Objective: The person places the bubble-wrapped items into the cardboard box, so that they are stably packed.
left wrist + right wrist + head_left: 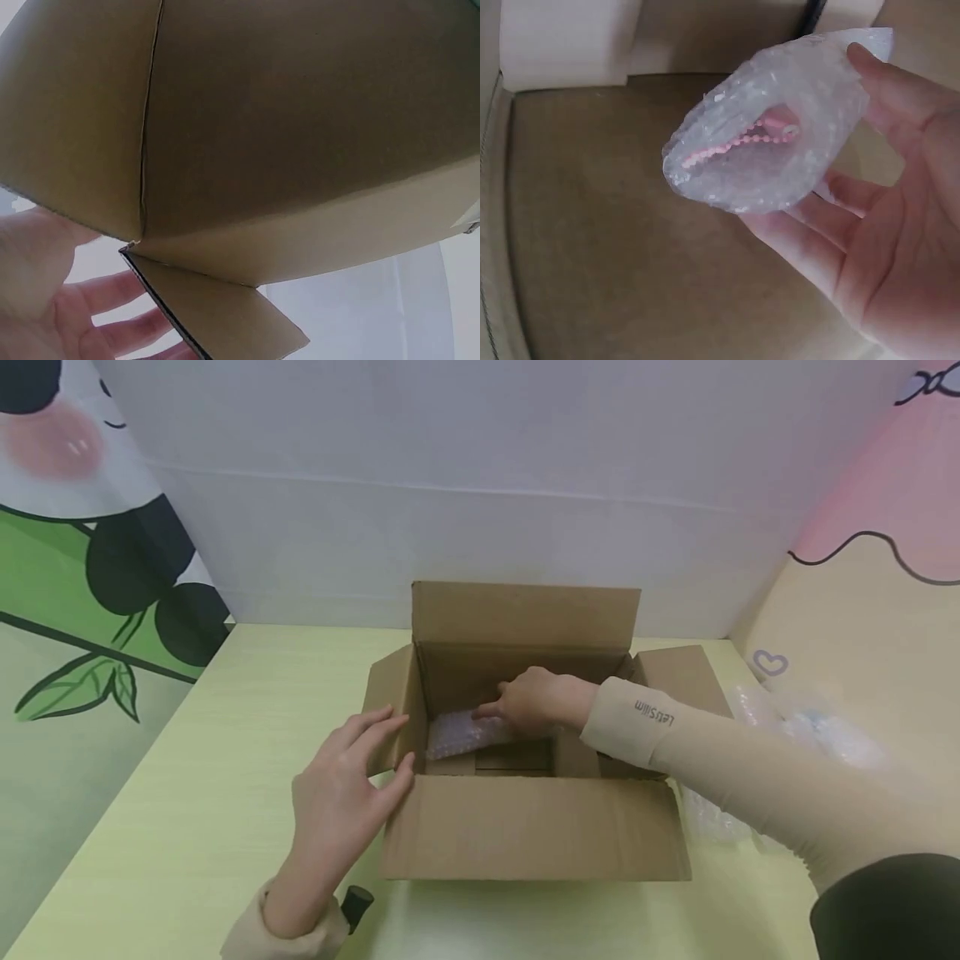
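Observation:
An open cardboard box (536, 831) stands on the table with its flaps folded outward. My right hand (536, 697) reaches inside and holds a bubble-wrap packet (769, 124) between thumb and fingers. Through the packet's open end a pink beaded chain (742, 140) shows. In the head view the bubble wrap (461, 731) lies at the box's left inner side. My left hand (345, 793) rests against the left flap (386, 689) and front left corner from outside. In the left wrist view its fingers (124, 330) extend behind the small side flap (225, 304).
More clear bubble wrap (716, 818) lies on the pale yellow table (172, 810) right of the box, partly behind my right sleeve. A white sheet (480, 485) hangs behind the table. Printed panels (862, 635) flank both sides. A small black object (356, 906) shows by my left wrist.

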Motion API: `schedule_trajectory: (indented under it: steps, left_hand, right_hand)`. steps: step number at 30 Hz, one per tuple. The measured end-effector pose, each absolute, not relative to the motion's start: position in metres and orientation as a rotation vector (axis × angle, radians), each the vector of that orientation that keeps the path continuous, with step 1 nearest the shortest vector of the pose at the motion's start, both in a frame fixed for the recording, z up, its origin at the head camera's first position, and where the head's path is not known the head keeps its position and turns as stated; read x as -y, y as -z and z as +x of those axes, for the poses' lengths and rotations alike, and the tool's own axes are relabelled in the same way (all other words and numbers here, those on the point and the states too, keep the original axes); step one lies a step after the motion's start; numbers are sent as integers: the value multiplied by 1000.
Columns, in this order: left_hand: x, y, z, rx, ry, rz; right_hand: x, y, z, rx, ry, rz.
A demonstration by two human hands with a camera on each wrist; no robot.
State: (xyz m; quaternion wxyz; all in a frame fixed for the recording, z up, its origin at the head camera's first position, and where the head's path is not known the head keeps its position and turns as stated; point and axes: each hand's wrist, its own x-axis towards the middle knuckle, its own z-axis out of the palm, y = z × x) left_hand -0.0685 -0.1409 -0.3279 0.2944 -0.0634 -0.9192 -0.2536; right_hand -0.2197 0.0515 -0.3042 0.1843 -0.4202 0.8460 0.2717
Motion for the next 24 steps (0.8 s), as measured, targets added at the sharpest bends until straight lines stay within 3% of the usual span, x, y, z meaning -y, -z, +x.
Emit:
schedule_trajectory:
  steps: [24]
  left_hand:
    - [141, 325, -63, 2631, 523, -204]
  right_hand:
    - [-64, 347, -227, -2420, -607, -1293]
